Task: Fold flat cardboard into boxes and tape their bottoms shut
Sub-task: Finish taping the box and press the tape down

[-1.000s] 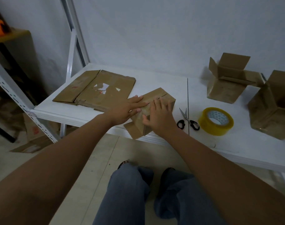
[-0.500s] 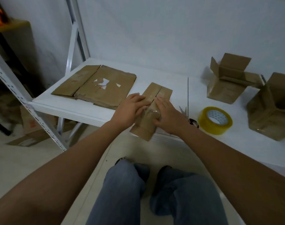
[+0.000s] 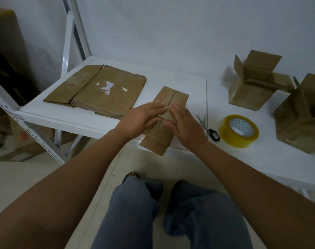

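White table (image 3: 180, 81): both flat hands press the small box (image 3: 168, 112); scissors (image 3: 207, 127), tape roll (image 3: 239, 130) just right.

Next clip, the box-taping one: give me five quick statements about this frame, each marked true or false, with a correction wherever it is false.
1. Both hands press flat on the small brown cardboard box at the table's front edge. True: left hand, right hand.
2. The yellow roll of packing tape is in the right hand. False: it lies on the white table, to the right of the hands.
3. The black-handled scissors lie between the small box and the tape roll. True.
4. The large flattened cardboard sheet lies to the right of the hands. False: it lies to their left.
5. Two opened cardboard boxes stand at the table's far right. True.
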`<state>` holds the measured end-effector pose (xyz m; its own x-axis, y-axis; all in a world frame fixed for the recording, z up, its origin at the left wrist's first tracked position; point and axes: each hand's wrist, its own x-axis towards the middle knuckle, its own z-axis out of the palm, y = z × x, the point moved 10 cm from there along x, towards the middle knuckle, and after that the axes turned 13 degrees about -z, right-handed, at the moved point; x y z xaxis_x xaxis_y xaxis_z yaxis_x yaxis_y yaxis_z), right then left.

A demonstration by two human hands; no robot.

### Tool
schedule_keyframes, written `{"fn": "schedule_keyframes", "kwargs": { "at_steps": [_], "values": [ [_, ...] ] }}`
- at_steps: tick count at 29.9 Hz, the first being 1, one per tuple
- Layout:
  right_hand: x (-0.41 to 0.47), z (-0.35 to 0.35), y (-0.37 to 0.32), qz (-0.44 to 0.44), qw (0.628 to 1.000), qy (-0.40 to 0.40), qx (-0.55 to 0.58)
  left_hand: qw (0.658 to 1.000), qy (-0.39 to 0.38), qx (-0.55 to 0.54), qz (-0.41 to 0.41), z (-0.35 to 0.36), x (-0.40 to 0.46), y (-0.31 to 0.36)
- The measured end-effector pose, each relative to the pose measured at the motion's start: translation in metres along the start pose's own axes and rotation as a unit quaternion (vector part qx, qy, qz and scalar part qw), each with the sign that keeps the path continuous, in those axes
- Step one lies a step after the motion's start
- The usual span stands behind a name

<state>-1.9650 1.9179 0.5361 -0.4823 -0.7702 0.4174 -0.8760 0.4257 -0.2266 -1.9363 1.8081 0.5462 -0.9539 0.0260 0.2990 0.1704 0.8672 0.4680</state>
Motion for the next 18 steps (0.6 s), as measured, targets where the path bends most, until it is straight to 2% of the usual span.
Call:
{"fn": "schedule_keyframes", "kwargs": {
  "at_steps": [3, 5, 7, 10, 14, 18],
  "values": [
    [-0.004, 0.001, 0.009, 0.008, 0.998, -0.049, 0.05, 0.997, 0.056, -0.023, -0.041, 0.003, -0.006, 0.009],
    [-0.006, -0.007, 0.012, 0.038, 0.99, -0.041, 0.132, 0.992, 0.103, -0.028, -0.069, 0.008, -0.012, 0.022],
    [-0.006, -0.014, 0.021, 0.111, 0.968, 0.018, 0.222, 0.986, 0.135, -0.032, -0.096, 0.01, -0.012, 0.035],
    [-0.011, -0.013, 0.029, 0.185, 0.948, 0.113, 0.234, 0.974, 0.101, -0.113, -0.169, 0.014, -0.007, 0.028],
    [-0.017, -0.003, 0.031, 0.225, 0.909, 0.181, 0.301, 0.922, 0.03, -0.335, -0.191, 0.017, -0.015, 0.018],
    [-0.017, -0.001, 0.035, 0.211, 0.909, 0.185, 0.309, 0.852, 0.051, -0.461, -0.243, 0.015, -0.022, 0.005]
  ]
}}
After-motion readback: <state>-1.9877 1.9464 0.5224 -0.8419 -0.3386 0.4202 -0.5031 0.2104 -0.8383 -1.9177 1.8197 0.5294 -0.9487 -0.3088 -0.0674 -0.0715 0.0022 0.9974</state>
